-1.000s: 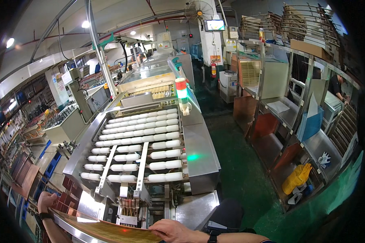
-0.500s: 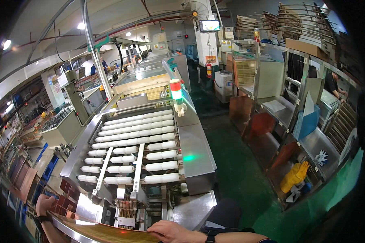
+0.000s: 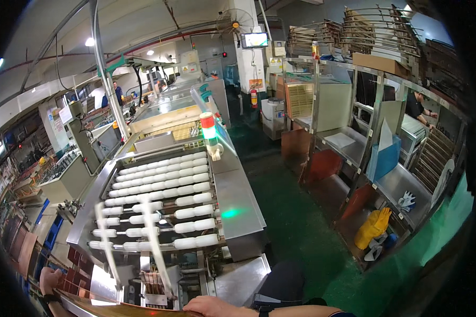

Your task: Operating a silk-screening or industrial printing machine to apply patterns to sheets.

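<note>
A thin copper-coloured panel crosses the lower edge in front of me, mostly cut off by the frame. My left hand is closed at its left end, the fingertips partly hidden. At the right end my right hand grips the upper edge. Just beyond the panel is a conveyor machine with rows of white rollers. Two white lift arms stand tilted up among the nearest rollers, smeared by motion. Under them sits a mechanism with copper-coloured fittings.
A red, white and green signal light stands on the machine's right side. Along the right runs a metal rack with panels, yellow gloves and a blue board. Brown racks stand beside my left hand. Another person works behind the rack.
The two white arms have swung up from lying along the rollers. My view has shifted slightly right, and the panel with both hands sits lower in the picture.
</note>
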The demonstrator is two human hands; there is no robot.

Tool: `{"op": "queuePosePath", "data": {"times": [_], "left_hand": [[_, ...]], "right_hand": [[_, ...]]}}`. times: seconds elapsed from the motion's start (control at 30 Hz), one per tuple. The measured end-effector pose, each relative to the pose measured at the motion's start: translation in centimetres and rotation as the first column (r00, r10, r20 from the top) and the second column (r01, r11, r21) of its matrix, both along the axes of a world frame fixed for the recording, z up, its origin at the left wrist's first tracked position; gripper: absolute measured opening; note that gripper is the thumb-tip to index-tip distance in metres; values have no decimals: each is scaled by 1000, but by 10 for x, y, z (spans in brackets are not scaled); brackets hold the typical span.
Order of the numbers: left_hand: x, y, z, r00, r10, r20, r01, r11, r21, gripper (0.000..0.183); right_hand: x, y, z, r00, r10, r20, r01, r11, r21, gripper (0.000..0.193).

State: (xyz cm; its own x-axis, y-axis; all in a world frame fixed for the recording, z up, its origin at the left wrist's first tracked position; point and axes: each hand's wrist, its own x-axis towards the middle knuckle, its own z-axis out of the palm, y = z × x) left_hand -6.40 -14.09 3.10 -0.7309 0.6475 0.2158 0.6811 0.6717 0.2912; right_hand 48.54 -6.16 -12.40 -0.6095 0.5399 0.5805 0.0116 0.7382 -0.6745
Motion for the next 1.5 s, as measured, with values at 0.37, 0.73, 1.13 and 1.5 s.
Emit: {"op": "queuePosePath", "data": {"times": [0.37,0.73,1.13,1.5], "left_hand": [[0,16,0,1000,-18,17,18,1000,10,35],[-4,17,-2,998,-11,68,9,999,31,32],[-10,14,-5,999,-4,32,4,1000,12,29],[-11,19,-8,999,9,51,-12,998,63,28]], "right_hand": [[9,2,5,999,-8,-32,9,1000,18,15],[7,3,-5,1000,-18,-19,19,999,32,14],[11,3,-14,999,-23,46,20,998,54,18],[17,5,-9,991,-56,120,41,991,124,18]]}}
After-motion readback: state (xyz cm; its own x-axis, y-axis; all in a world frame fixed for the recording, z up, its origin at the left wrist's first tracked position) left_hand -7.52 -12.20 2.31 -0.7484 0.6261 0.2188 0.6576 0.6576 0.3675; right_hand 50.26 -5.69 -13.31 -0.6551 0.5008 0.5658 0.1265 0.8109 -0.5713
